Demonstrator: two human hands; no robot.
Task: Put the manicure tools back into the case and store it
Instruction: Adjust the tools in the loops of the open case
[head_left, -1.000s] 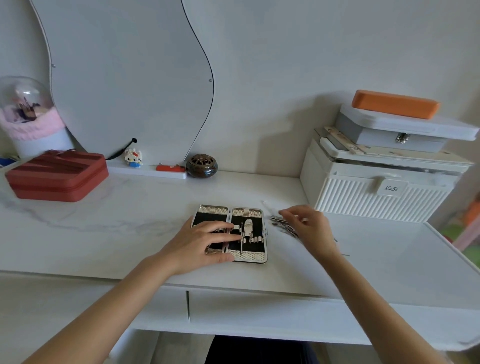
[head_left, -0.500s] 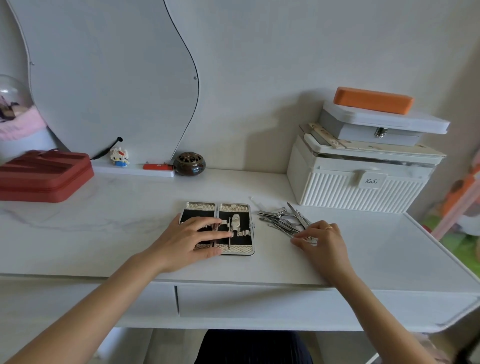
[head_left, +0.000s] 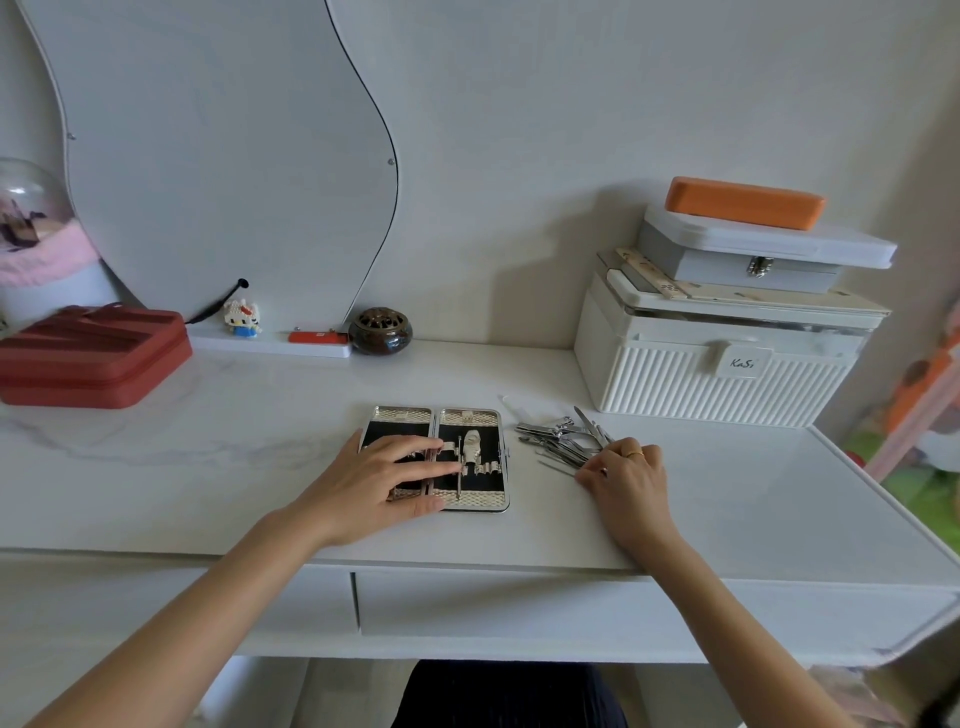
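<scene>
while it lies open, the case (head_left: 470, 457) shows black lining.

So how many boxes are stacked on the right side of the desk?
3: a ribbed white box on the desk, a grey latched box on top of it, and an orange case topmost. Flat items between the lower two are unclear.

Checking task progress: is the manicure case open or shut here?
Open. The manicure case lies flat, both halves spread, black lining showing. The left hand rests across it; loose tools lie beside it.
</scene>
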